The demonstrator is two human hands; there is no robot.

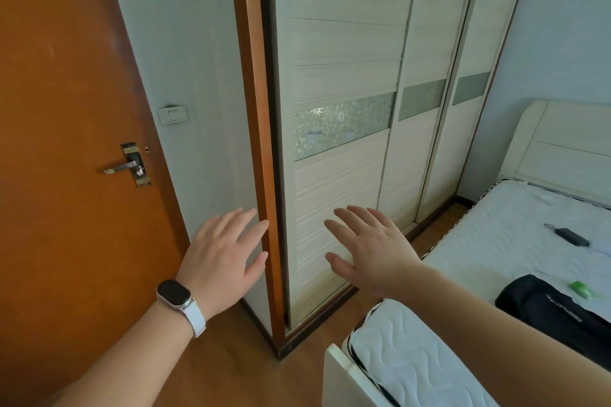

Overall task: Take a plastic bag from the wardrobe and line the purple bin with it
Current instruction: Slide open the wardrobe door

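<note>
Left hand (224,258) and right hand (373,251) raised before the wardrobe (429,26).
Each grip wide, holding nothing; right hand faces the leftmost sliding door (340,185).

An orange door (66,76) and pale wall (185,43) meet wooden floor (238,357) beside a white bed (496,225).

One head-worn wide view looks forward and down, close to the wardrobe (340,182), with door (66,102) at left and bed (509,235) at right.
</note>
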